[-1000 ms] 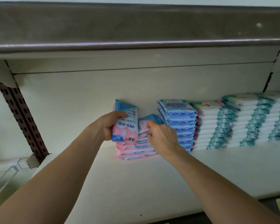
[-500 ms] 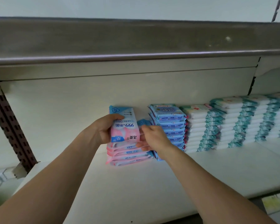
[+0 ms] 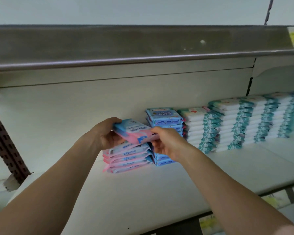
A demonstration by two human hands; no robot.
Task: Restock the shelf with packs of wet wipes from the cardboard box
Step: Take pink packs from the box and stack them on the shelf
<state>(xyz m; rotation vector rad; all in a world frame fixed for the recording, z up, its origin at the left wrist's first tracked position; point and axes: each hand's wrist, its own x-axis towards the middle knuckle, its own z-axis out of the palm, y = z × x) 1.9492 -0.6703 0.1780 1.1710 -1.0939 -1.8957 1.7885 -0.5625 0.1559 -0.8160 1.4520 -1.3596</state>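
Hands first: our left hand (image 3: 107, 135) curls round the left end of a soft pink-and-blue plastic pack of wet wipes (image 3: 134, 131), and our right hand (image 3: 168, 143) pinches its right edge. We hold the pack tilted, just over a stack of matching pink packs (image 3: 127, 159) beneath both hands. Beyond our right hand, the white metal shelf (image 3: 159, 192) carries a stack of blue packs (image 3: 165, 117), then stacks of white-and-teal packs (image 3: 202, 128).

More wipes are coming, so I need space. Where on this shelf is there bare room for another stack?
Bare: the shelf board between the brown perforated upright and the pink stack, and the wide front strip before all stacks. Crowded: the back, from the pink stack through the blue stack to the teal-and-white stacks, side by side.
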